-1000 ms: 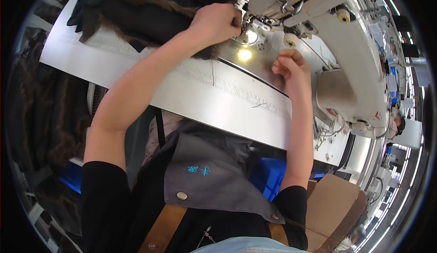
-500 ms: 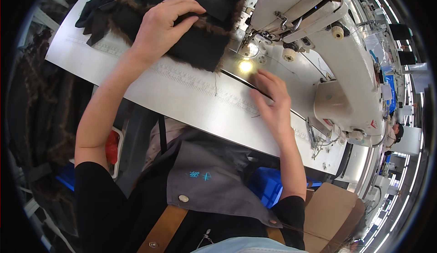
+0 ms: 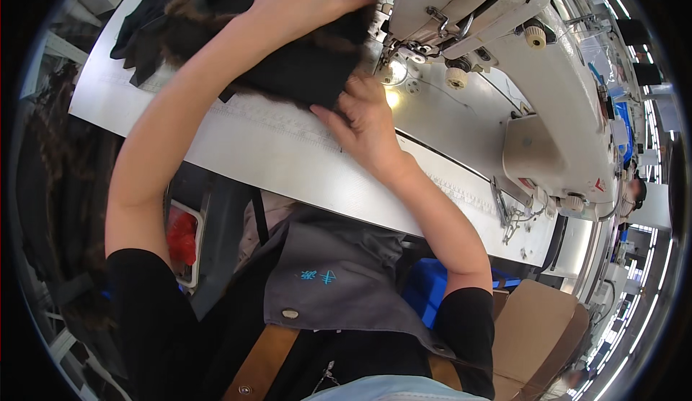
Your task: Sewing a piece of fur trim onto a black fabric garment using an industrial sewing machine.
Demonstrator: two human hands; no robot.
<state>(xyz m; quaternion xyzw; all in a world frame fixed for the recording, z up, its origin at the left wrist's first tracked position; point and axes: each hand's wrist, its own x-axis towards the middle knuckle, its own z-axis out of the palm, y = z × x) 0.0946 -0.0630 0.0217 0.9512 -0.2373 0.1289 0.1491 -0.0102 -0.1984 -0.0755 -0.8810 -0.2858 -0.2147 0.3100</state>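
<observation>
A black fabric piece with brown fur along its edges [image 3: 303, 69] lies on the pale sewing table, left of the white sewing machine's needle area [image 3: 393, 58]. My left hand [image 3: 306, 1] rests over the far part of this fur-trimmed fabric, its thumb stretched apart toward the machine; some fingertips are cut off by the upper edge. At the near right corner of the fabric, my right hand [image 3: 367, 123] is closed on its edge, fingers curled and thumb along the near side. A lamp spot glows on the metal plate beside it.
The sewing machine's arm [image 3: 555, 91] rises on the right. Small metal parts [image 3: 508, 213] lie near the table's right end. Below are a blue bin [image 3: 425, 285], a cardboard box [image 3: 533, 322] and a tray with a red item [image 3: 182, 239]. Dark furry material [image 3: 61, 184] hangs at left.
My right hand has moved left and away from me, from the bare table onto the fabric's corner, and closed on it. My left hand has slid farther away and to the right.
</observation>
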